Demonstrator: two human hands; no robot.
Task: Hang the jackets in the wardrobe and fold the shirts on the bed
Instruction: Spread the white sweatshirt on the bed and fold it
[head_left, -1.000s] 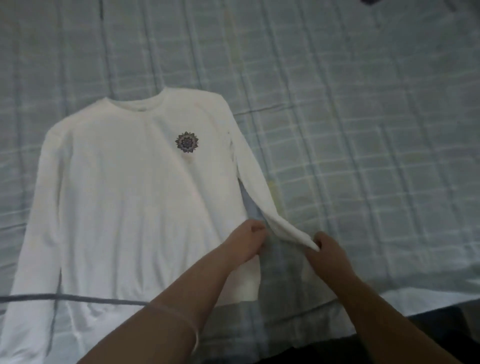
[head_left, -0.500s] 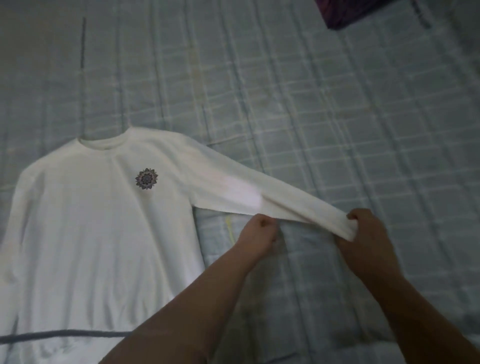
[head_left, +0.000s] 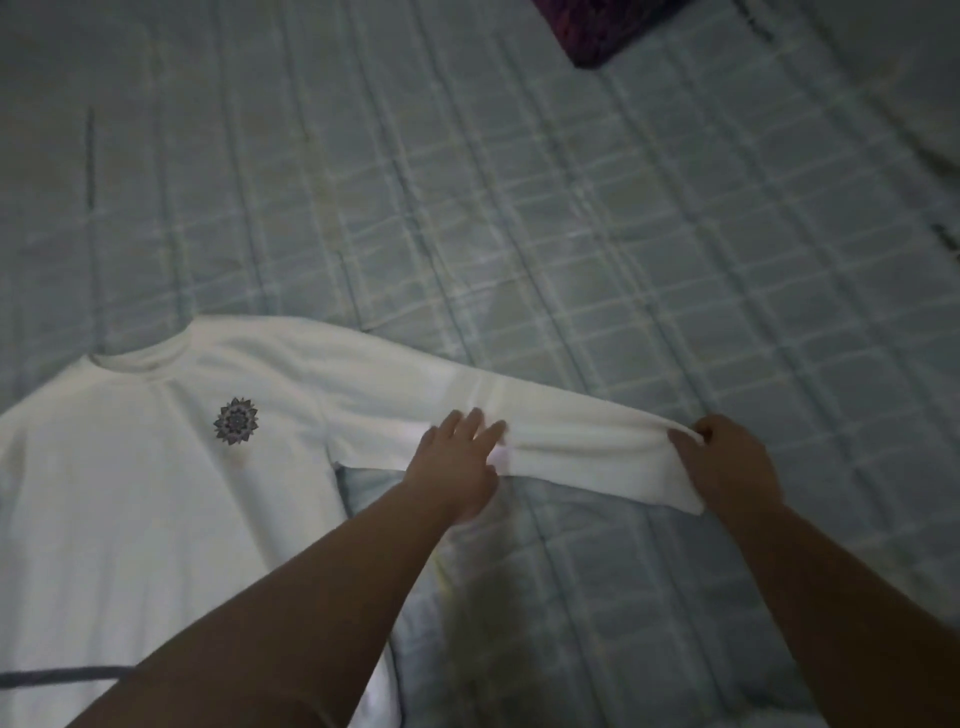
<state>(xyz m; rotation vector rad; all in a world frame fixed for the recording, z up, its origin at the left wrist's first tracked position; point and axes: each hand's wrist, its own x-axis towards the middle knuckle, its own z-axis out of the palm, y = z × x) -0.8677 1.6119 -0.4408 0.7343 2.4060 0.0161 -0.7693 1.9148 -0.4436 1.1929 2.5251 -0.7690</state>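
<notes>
A white long-sleeved shirt (head_left: 156, 493) with a small round dark emblem on the chest lies face up on the bed, at the left of the head view. Its one sleeve (head_left: 571, 441) is stretched out straight to the right. My left hand (head_left: 457, 457) lies flat on the middle of that sleeve with fingers spread. My right hand (head_left: 727, 467) pinches the cuff at the sleeve's end. The shirt's other sleeve runs out of view at the left edge.
The bed is covered by a pale blue checked sheet (head_left: 571, 234). A dark purple cloth (head_left: 608, 26) lies at the top right edge. A dark stripe crosses the shirt's lower part at bottom left.
The sleeve was pulled from hanging down beside the shirt's body out to the right. My left hand went from gripping the sleeve to lying flat on it. The view shifted right.
</notes>
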